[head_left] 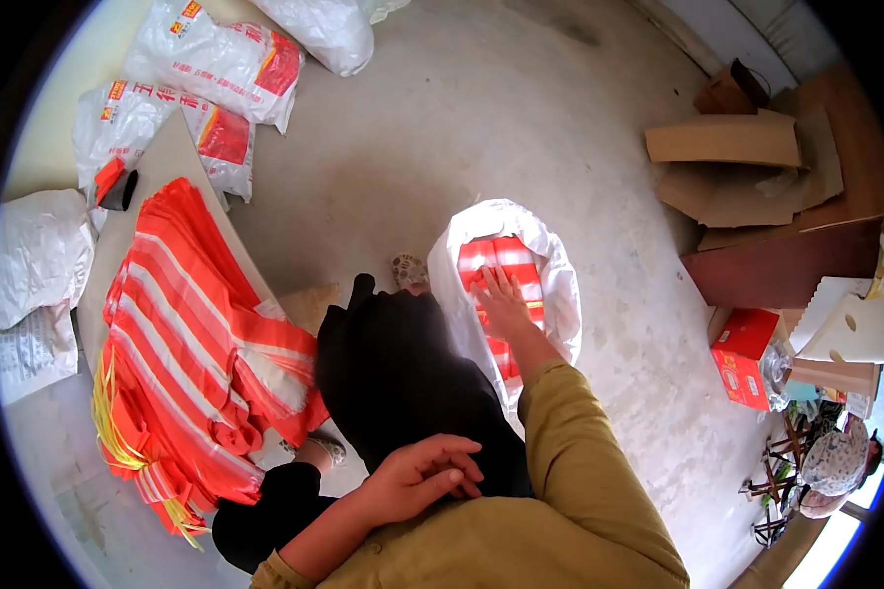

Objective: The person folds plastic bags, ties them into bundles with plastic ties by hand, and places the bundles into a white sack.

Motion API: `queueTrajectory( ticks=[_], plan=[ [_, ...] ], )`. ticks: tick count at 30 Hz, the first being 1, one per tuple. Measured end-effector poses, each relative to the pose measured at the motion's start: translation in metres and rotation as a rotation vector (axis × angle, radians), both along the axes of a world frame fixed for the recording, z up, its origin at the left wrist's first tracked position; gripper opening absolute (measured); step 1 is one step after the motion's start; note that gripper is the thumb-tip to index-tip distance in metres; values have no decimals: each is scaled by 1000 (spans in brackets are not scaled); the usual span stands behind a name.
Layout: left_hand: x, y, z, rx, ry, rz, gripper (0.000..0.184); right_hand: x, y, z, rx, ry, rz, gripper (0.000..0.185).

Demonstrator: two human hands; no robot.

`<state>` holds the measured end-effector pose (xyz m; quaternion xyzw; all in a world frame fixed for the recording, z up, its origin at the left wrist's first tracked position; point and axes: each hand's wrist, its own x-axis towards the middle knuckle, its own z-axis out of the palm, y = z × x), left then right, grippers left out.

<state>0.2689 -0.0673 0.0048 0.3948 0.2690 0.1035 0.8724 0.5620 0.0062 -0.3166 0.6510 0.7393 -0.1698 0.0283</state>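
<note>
My right hand (pixel 504 306) lies flat with fingers spread on folded red-and-white striped plastic bags (pixel 491 257). These are stacked inside an upright white sack (pixel 561 285), whose rolled rim stands around them. Above my lap, my left hand (pixel 424 478) hangs with loosely bent fingers, somewhat apart, and holds nothing. To the left, a large spread pile of red-and-white striped bags (pixel 172 324) covers much of a low table (pixel 182 147). Yellow ties (pixel 113 417) lie along its left edge, and one strand wraps a bunched part near the bottom.
Filled white sacks with red print (pixel 211 59) stand at the upper left, beside the table. Open cardboard boxes (pixel 727 142) are at the upper right. Below them sits a red box (pixel 742 358). A person in a patterned top (pixel 835 461) is at the far right edge.
</note>
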Motion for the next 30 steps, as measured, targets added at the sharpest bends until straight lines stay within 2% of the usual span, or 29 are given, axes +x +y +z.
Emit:
queueTrajectory(
  ticks=[1, 5, 11, 15, 19, 23, 25, 26, 27, 28, 29, 30],
  plan=[
    [0, 0, 0, -2, -4, 0, 39, -2, -7, -6, 63, -8, 6, 77],
    [0, 1, 2, -13, -8, -4, 39, -18, -55, -16, 46, -154, 172, 68],
    [0, 1, 4, 6, 7, -19, 39, -23, -81, -5, -15, 38, 123, 72],
    [-1, 1, 2, 12, 5, -10, 39, -24, -77, -24, 63, -273, 234, 78],
    [-1, 1, 3, 7, 15, -5, 39, -26, -75, -23, 11, -380, 269, 73],
    [-1, -2, -2, 6, -1, -14, 39, -8, -80, -83, 72, -17, 162, 68],
    [2, -5, -7, 6, -37, -21, 40, 7, -76, -96, 81, 434, 4, 64],
    [2, -5, -10, 11, -50, -17, 40, 9, -80, -109, 130, 286, -29, 62],
    [2, -6, -14, 21, -74, -8, 40, -11, -66, -22, -104, 582, -410, 58],
    [4, -8, -18, 31, -101, -2, 40, -12, -63, 10, 34, 173, -47, 52],
    [5, -10, -19, 23, -103, 7, 42, 1, -63, -12, 164, 216, -77, 52],
    [5, -13, -21, 63, -123, 0, 44, 1, -58, 17, 107, 36, -12, 55]
  ],
)
